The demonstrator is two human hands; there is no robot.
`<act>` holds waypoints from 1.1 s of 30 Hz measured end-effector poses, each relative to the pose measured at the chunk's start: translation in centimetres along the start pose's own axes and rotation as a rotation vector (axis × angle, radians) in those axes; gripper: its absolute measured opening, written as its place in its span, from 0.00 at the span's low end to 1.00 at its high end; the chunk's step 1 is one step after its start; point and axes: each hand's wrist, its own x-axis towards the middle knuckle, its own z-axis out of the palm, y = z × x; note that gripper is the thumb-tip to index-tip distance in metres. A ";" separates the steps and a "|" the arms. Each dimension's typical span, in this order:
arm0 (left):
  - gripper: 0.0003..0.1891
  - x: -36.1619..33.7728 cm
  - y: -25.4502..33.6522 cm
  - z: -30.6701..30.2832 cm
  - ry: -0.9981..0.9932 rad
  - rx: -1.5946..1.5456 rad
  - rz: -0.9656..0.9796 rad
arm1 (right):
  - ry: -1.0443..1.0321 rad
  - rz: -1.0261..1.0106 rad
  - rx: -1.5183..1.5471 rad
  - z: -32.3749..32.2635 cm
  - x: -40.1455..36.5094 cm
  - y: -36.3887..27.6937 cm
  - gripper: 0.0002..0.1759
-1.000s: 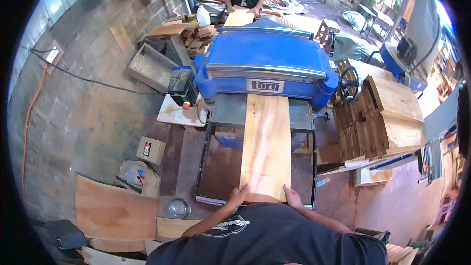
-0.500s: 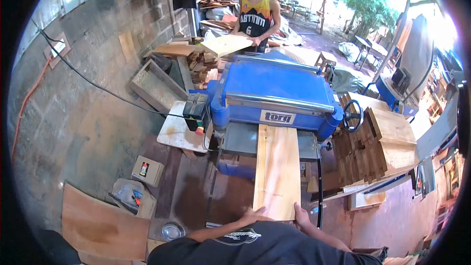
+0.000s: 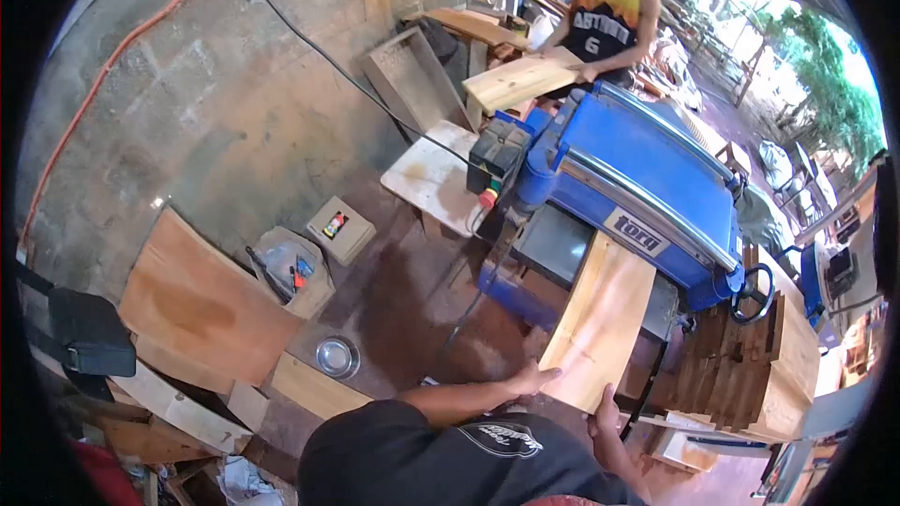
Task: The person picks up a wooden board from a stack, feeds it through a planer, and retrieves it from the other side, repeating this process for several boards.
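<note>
A long pale wooden board (image 3: 600,328) runs from under the front of a blue thickness planer (image 3: 652,159) back to my body, lying over the planer's grey bed. My left hand (image 3: 532,381) grips its near left corner, thumb on top and the fingers mostly hidden beneath. At the near right edge, my right hand (image 3: 605,414) holds on with its thumb up along the side. The board's far end is hidden inside the machine.
Behind the planer, a person (image 3: 609,28) holds another board (image 3: 520,80). A black switch box (image 3: 499,155) with a red button sits left of the machine. Stacked boards (image 3: 750,356) stand by the handwheel (image 3: 752,293). A metal bowl (image 3: 337,357) lies on the floor.
My view has swung left and down, so the planer appears farther right and tilted. Both hands still hold the board. The other person's board is now angled, with its edge showing.
</note>
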 end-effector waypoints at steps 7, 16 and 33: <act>0.22 3.9 -2.0 0.5 -0.073 0.011 -0.089 | 0.041 -0.016 -0.015 -0.8 2.7 -0.6 0.35; 0.25 5.0 1.3 0.4 -0.062 0.141 -0.173 | 0.209 0.023 -0.062 -1.4 5.0 -2.0 0.29; 0.30 9.0 5.3 -1.0 0.009 0.123 -0.096 | 0.103 0.013 -0.130 -1.6 7.1 -5.0 0.35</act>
